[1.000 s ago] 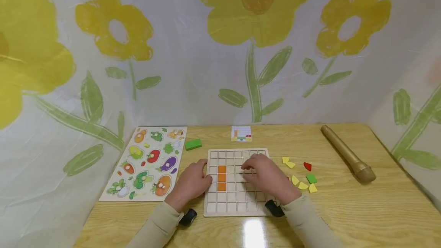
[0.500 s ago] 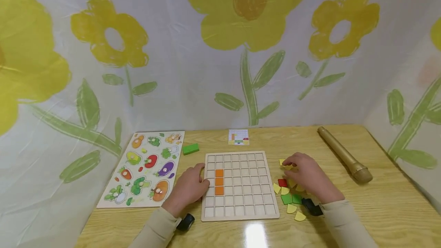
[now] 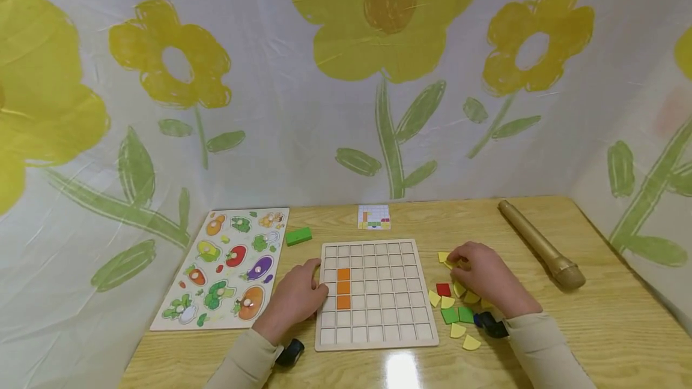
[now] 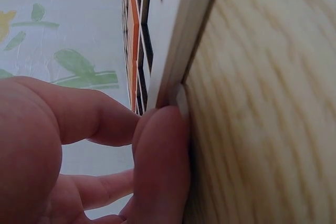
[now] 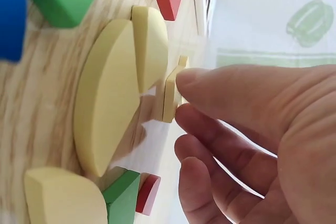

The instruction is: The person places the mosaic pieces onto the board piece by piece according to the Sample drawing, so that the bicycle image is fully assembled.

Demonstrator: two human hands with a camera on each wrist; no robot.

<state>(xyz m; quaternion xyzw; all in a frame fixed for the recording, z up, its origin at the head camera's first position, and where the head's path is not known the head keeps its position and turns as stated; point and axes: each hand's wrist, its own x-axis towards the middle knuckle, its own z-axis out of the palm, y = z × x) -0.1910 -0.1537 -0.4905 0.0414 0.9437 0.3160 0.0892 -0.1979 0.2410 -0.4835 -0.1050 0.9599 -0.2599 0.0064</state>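
Note:
A pale wooden grid board point(image 3: 386, 317) lies on the table, with three orange squares point(image 3: 343, 287) in a column on its left part. My left hand point(image 3: 292, 296) holds the board's left edge. In the left wrist view, thumb and fingertip meet at that edge point(image 4: 181, 30). Right of the board, my right hand point(image 3: 483, 272) reaches over loose pieces. Its thumb and index finger pinch a small yellow piece point(image 5: 170, 95), partly hidden by the thumb. Another yellow piece point(image 3: 443, 256) lies beside these fingertips. Closer to me are yellow quarter circles point(image 3: 458, 331), green squares point(image 3: 449, 316) and a red square point(image 3: 443, 289).
A vegetable puzzle board point(image 3: 189, 281) lies at the left, with a green block point(image 3: 298, 236) beside it. Behind the grid stands a small pattern card point(image 3: 373, 217) flat on the table. A gold microphone-shaped object point(image 3: 540, 245) lies at the right. Flower-painted sheets surround the table.
My right hand has moved from over the grid board out to the loose pieces at its right, and has been nearly still for half a second. The left hand stays at the board's edge.

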